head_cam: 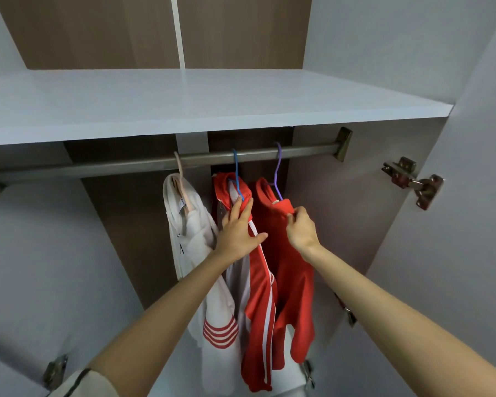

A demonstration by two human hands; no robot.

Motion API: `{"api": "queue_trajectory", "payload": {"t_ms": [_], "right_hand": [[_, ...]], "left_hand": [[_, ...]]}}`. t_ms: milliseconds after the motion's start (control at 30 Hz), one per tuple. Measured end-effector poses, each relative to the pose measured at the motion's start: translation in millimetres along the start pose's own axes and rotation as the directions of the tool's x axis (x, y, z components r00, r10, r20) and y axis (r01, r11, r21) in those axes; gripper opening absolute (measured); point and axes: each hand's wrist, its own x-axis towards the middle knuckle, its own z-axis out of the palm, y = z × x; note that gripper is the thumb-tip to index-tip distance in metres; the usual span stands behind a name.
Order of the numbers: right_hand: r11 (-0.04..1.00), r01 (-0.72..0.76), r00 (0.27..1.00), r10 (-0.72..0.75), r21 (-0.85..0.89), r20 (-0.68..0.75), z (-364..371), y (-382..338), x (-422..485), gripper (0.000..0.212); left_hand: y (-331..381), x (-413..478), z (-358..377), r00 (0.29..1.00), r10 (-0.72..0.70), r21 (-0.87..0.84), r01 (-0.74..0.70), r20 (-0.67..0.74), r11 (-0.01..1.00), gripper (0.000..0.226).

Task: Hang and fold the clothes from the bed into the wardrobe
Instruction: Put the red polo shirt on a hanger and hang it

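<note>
Three garments hang from the wardrobe rail (pixel 112 166). On the left is a white top (pixel 192 224) on a pink hanger (pixel 179 170). In the middle a red and white striped jacket (pixel 259 296) hangs on a blue hanger (pixel 236 170). A plain red top (pixel 294 282) on a purple hanger (pixel 277 164) is on the right. My left hand (pixel 238 230) lies with straight fingers on the jacket's shoulder. My right hand (pixel 301 227) pinches the red top's shoulder near its collar.
A white shelf (pixel 184 101) runs just above the rail. The open right wardrobe door carries a metal hinge (pixel 415 181). Rail room stays free left of the pink hanger and right of the purple one. Another hinge (pixel 55 371) sits low on the left.
</note>
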Motion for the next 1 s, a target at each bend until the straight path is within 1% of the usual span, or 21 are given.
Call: {"api": "queue_trajectory", "payload": {"t_ms": [133, 267, 400, 533, 600, 667, 767, 867, 1000], "right_hand": [[0.999, -0.017, 0.999, 0.019, -0.034, 0.047, -2, 10, 0, 0.022], [0.997, -0.035, 0.993, 0.042, -0.068, 0.111, -15, 13, -5, 0.025], [0.996, 0.048, 0.997, -0.044, -0.073, 0.06, -39, 8, -17, 0.028], [0.989, 0.146, 0.988, -0.145, -0.02, 0.054, -66, 1, -43, 0.025], [0.985, 0.174, 0.983, -0.175, 0.021, 0.063, -80, 1, -62, 0.023], [0.978, 0.203, 0.975, -0.205, 0.04, 0.079, -94, 5, -84, 0.022], [0.969, 0.242, 0.963, -0.246, 0.048, 0.111, -115, 17, -120, 0.021], [0.966, 0.246, 0.955, -0.256, 0.079, 0.148, -133, 35, -161, 0.019], [0.96, 0.273, 0.939, -0.278, 0.055, 0.2, -153, 70, -219, 0.018]], "left_hand": [[-1, -1, -1, 1.0, 0.007, 0.016, -0.007, -0.003, 1.0, 0.091], [2, -10, -7, 1.0, -0.016, -0.013, 0.016, 0.008, 1.0, 0.082], [18, -25, -22, 0.998, -0.001, 0.007, 0.001, -0.06, 1.0, 0.071], [45, -48, -43, 0.991, 0.085, -0.037, -0.09, -0.107, 0.995, 0.062], [61, -66, -50, 0.984, 0.117, -0.097, -0.13, -0.137, 0.987, 0.06], [77, -87, -54, 0.98, 0.118, -0.142, -0.141, -0.16, 0.98, 0.058], [97, -126, -51, 0.979, 0.113, -0.145, -0.138, -0.168, 0.98, 0.055], [113, -175, -42, 0.982, 0.102, -0.137, -0.124, -0.158, 0.983, 0.053], [129, -248, -24, 0.991, 0.058, -0.15, -0.076, -0.118, 0.986, 0.051]]}}
